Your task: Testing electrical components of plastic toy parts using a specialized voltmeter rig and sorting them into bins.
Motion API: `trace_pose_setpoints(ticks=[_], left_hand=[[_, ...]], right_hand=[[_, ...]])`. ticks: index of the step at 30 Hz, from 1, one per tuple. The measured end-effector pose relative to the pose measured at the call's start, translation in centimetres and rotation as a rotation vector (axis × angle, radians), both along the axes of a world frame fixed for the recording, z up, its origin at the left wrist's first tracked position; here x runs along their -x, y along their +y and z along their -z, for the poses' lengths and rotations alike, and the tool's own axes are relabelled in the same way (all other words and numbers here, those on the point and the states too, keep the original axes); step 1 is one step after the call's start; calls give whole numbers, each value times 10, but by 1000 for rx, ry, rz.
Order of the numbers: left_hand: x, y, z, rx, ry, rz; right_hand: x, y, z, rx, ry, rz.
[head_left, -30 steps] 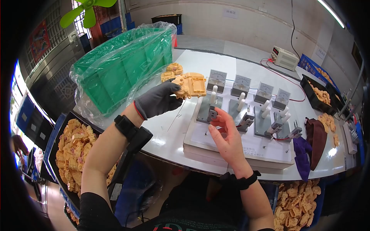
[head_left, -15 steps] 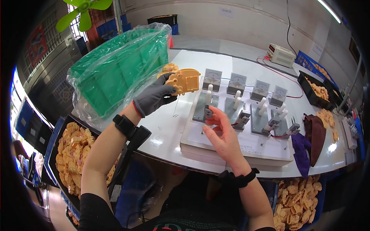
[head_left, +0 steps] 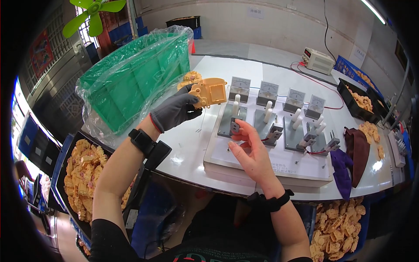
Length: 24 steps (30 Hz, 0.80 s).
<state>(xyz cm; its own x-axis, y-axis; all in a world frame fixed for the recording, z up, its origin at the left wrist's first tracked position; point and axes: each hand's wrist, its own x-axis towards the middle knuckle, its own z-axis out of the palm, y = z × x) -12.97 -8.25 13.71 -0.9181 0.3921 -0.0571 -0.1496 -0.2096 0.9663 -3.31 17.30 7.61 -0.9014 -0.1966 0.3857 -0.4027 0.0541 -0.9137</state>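
My left hand [head_left: 174,108], in a dark grey glove, grips an orange plastic gearbox housing [head_left: 211,92] in the air above the table. Behind it, next to the green crate, lies another orange piece [head_left: 190,78]. My bare right hand [head_left: 252,153] is at the leftmost station of the test fixture [head_left: 267,168]. Its index fingertip touches a small grey block [head_left: 235,126] there, while the thumb stands apart below. White posts [head_left: 236,105] rise from that station's grey plate, with a panel meter [head_left: 240,85] behind them.
A plastic-lined green crate [head_left: 135,83] stands to the left. Bins of orange parts [head_left: 83,183] flank me below the table, and a black tray [head_left: 358,102] holds more. A power supply [head_left: 318,61] sits at the back. Purple cloth [head_left: 341,174] lies right of the fixture.
The housing in my left hand has tilted slightly. My right hand stays at the small grey block, almost still.
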Motion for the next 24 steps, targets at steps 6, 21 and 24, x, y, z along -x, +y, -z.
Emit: trace_pose_setpoints(ticks=[6, 21, 24], left_hand=[[0, -1, 0, -57, -47, 14], [1, 29, -8, 1205, 1342, -344], [9, 44, -7, 1403, 1530, -350]], right_hand=[[1, 0, 2, -11, 8, 8], [-2, 1, -2, 19, -30, -29], [-2, 4, -3, 54, -75, -69]])
